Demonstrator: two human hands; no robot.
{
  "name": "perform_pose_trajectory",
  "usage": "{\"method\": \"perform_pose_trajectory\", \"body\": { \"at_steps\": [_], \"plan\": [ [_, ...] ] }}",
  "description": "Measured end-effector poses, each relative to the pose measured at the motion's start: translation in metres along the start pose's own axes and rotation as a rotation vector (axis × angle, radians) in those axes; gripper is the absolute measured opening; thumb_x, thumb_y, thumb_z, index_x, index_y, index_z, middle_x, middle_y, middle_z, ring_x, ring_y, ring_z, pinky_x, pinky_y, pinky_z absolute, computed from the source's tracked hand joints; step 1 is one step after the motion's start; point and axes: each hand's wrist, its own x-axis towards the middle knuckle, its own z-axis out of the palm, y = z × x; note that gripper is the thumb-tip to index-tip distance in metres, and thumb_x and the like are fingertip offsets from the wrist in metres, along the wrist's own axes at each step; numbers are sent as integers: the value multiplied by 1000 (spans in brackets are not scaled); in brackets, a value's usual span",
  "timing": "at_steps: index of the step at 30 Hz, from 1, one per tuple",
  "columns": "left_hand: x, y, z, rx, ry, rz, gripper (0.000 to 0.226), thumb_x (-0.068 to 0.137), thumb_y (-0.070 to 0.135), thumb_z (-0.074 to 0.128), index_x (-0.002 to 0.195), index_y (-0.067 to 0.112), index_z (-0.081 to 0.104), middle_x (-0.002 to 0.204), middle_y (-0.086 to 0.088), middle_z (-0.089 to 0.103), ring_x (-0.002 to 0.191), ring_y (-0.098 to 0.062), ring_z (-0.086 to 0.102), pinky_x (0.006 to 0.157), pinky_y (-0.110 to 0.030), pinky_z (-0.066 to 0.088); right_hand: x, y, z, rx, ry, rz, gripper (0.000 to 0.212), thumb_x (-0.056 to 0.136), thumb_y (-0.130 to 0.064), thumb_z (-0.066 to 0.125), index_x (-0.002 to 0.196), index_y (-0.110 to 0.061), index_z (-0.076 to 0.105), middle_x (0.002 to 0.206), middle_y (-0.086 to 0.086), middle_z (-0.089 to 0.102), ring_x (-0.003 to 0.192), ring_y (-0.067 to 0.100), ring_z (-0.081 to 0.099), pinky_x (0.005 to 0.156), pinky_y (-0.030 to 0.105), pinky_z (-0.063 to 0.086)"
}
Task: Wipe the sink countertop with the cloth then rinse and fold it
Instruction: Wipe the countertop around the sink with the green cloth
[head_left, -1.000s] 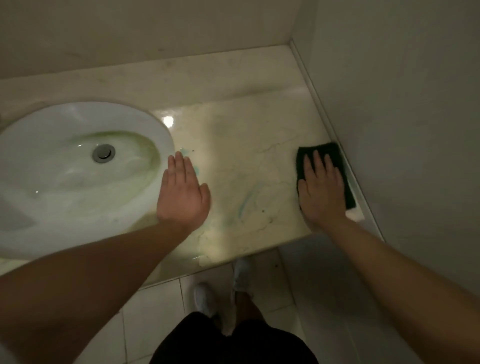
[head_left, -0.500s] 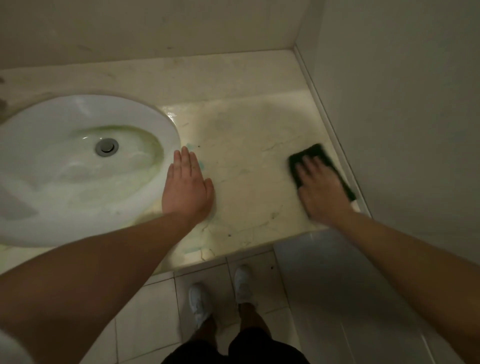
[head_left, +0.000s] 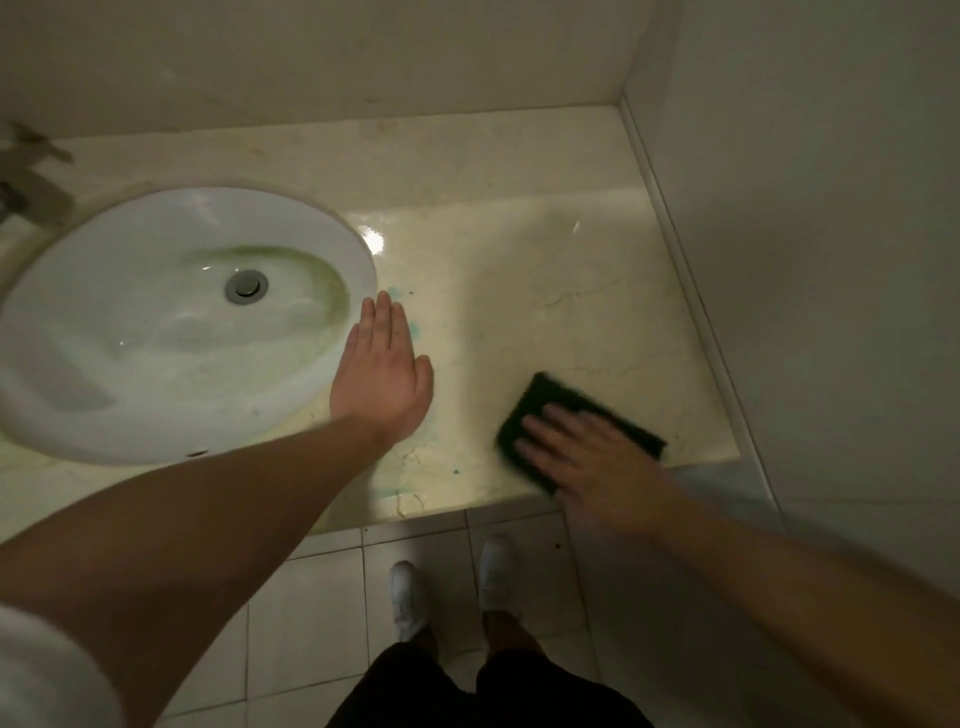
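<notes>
A dark green cloth (head_left: 550, 402) lies flat on the beige marble countertop (head_left: 545, 291) near its front edge, right of centre. My right hand (head_left: 582, 452) presses flat on the cloth with fingers spread, blurred by motion, and covers its near half. My left hand (head_left: 382, 374) rests palm down on the countertop, fingers together, just right of the white oval sink basin (head_left: 156, 332). Faint blue-green smears mark the marble near my left hand.
A wall (head_left: 831, 260) closes the counter on the right and another runs behind it. A metal tap (head_left: 26, 182) shows at the far left edge. A grey drain (head_left: 245, 286) sits in the basin. Below the counter's front edge are floor tiles and my white shoes (head_left: 452, 592).
My right hand has slid the cloth from beside the right wall leftward and toward the counter's front edge. My left hand stays planted beside the sink.
</notes>
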Motion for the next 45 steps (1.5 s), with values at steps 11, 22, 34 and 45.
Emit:
{"method": "perform_pose_trajectory", "body": {
  "at_steps": [11, 22, 34, 45],
  "plan": [
    [-1, 5, -1, 6, 3, 1, 67, 97, 32, 24, 152, -3, 12, 162, -21, 8, 150, -32, 5, 122, -43, 12, 65, -62, -18, 139, 102, 348, 64, 92, -37, 44, 150, -16, 30, 159, 10, 28, 145, 33, 25, 115, 49, 22],
    [1, 4, -1, 11, 24, 1, 66, 98, 30, 29, 151, -5, 13, 161, -23, 10, 149, -35, 8, 122, -44, 12, -44, 22, 9, 254, 55, 915, 63, 95, -37, 16, 153, -13, 20, 161, 11, 17, 148, 31, 15, 120, 48, 15],
    [2, 1, -4, 17, 37, -21, 67, 97, 31, 28, 151, -5, 13, 161, -23, 11, 149, -35, 10, 122, -43, 14, 81, 66, -20, 226, 114, 846, 60, 99, -33, 25, 154, -13, 11, 163, 11, 10, 149, 31, 9, 121, 45, 11],
    [2, 20, -22, -222, 130, -149, 63, 99, 33, 31, 153, 5, 15, 163, -15, 11, 151, -28, 4, 123, -42, 9, 130, 16, -65, 592, 307, 344, 54, 100, -13, 34, 153, -12, 20, 162, 4, 18, 150, 20, 10, 121, 34, 9]
  ]
}}
